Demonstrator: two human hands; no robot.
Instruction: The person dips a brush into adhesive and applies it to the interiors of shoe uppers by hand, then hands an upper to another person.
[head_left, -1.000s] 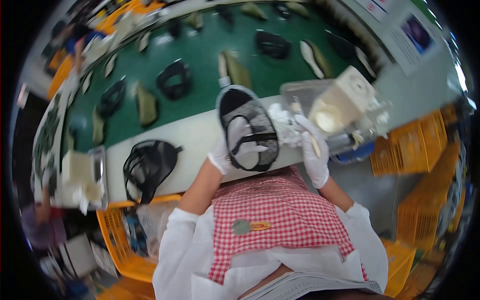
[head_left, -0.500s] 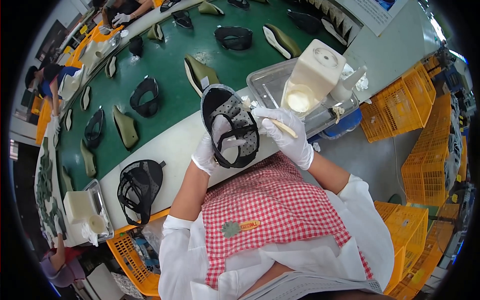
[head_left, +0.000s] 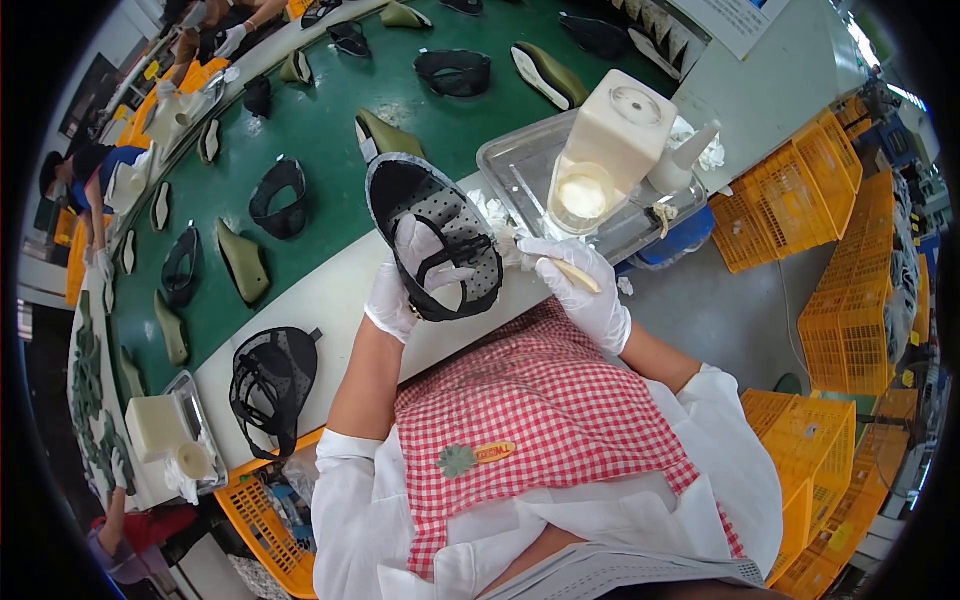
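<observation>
Yellow crates are stacked at right. Blue tub is partly covered, just left of them. Another crate is tucked below the bench edge, lower left. White jug is set at far left. Blue-clad co-worker is seen upper left.

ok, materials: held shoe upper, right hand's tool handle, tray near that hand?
Shoe upper: textile, probably mesh, mostly matte; dotted, thin-looking panels.
Tool handle: likely wood, smooth; pale tan, but plastic is possible.
Tray: seemingly plastic, glossy; see-through walls catch light.
</observation>
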